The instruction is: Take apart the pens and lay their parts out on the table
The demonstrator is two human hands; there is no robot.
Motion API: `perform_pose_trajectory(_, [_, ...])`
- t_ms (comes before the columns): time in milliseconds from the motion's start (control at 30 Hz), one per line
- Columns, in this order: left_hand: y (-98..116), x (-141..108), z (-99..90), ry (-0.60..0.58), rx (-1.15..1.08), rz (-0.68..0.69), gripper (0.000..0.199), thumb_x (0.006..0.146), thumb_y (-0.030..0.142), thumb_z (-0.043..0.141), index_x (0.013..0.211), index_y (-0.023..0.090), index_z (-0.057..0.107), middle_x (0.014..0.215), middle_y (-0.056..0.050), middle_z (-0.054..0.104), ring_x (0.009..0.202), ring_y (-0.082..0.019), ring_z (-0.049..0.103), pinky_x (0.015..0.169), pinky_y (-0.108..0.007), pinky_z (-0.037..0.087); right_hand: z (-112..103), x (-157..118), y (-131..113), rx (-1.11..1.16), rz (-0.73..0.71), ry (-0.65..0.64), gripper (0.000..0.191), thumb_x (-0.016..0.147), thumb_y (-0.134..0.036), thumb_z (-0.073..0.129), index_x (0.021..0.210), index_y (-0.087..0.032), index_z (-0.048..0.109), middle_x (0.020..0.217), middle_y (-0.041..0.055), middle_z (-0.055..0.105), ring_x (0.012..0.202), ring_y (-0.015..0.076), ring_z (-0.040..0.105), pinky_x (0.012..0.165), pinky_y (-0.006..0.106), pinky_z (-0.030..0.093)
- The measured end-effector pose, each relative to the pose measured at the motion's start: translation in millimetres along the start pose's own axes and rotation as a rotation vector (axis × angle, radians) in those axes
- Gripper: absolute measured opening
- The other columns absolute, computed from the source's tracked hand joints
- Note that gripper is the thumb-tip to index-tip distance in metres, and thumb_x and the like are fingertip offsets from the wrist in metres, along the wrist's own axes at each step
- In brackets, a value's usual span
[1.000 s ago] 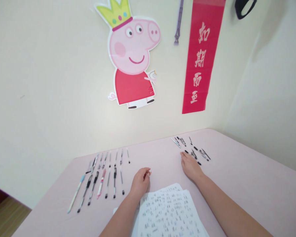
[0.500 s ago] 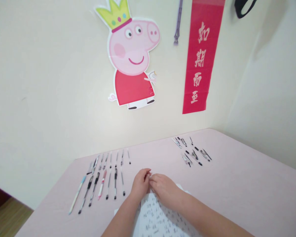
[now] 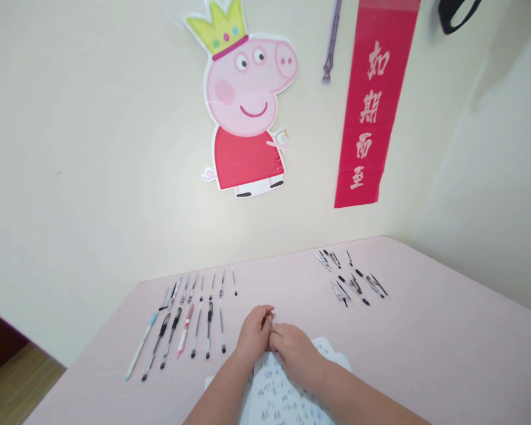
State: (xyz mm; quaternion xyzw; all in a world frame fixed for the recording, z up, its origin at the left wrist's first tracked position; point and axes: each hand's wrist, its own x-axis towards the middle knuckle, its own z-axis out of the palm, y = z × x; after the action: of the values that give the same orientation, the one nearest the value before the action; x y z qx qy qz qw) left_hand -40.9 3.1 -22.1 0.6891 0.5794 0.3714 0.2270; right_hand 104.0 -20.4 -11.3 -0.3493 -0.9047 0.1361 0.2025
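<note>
My left hand (image 3: 255,332) and my right hand (image 3: 294,351) meet at the top edge of a handwritten sheet of paper (image 3: 277,395). Both have curled, closed fingers, and the fingertips almost touch. Whatever lies between them is hidden, so I cannot tell if they pinch the paper's edge or something small. More paper (image 3: 331,354) sticks out beyond my right wrist.
Left of my hands, two rows of pens and refills include a light blue-and-cream pen (image 3: 141,347), a pink pen (image 3: 186,330) and a black-gripped pen (image 3: 209,330). Pen parts (image 3: 356,284) lie at the back right. The pink tabletop (image 3: 425,354) meets the wall behind.
My right hand has drawn slightly down and toward me, and more paper shows beyond its wrist. The whole view has shifted a little. The pens lie as before.
</note>
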Motion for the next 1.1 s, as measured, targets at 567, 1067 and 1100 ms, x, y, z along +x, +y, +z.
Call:
perform_pose_trajectory(567, [-1, 25, -17.1, 0.112, 0.660, -0.125, 0.044, 0.077, 0.026, 0.049, 0.118, 0.011, 0.053, 0.128, -0.020, 0.047, 0.121, -0.032, 0.038, 0.100, -0.042, 0.027, -6, 1, 10, 0.276, 0.122, 0.040, 0.028, 0.054, 0.001, 0.036, 0.064, -0.018, 0.055, 0.070, 0.0003, 0.056, 0.068, 0.0135, 0.050, 0.067, 0.022, 0.038])
perform_pose_trajectory(1067, [3, 34, -33.4, 0.020, 0.845, -0.193, 0.027, 0.080, 0.021, 0.041, 0.080, 0.012, 0.066, 0.090, -0.018, 0.065, 0.089, -0.026, 0.059, 0.082, -0.034, 0.039, -6, 1, 13, 0.323, 0.142, 0.049, 0.029, 0.058, 0.000, 0.037, 0.066, -0.018, 0.059, 0.072, 0.0009, 0.059, 0.070, 0.0133, 0.053, 0.068, 0.022, 0.040])
perform_pose_trajectory(1100, [3, 32, -34.7, 0.011, 0.838, -0.210, 0.026, 0.079, 0.018, 0.040, 0.078, 0.013, 0.066, 0.087, -0.017, 0.065, 0.086, -0.025, 0.060, 0.079, -0.033, 0.040, -5, 1, 13, 0.326, 0.148, 0.046, 0.029, 0.057, -0.001, 0.037, 0.066, -0.018, 0.059, 0.072, 0.0009, 0.059, 0.070, 0.0133, 0.053, 0.069, 0.022, 0.040])
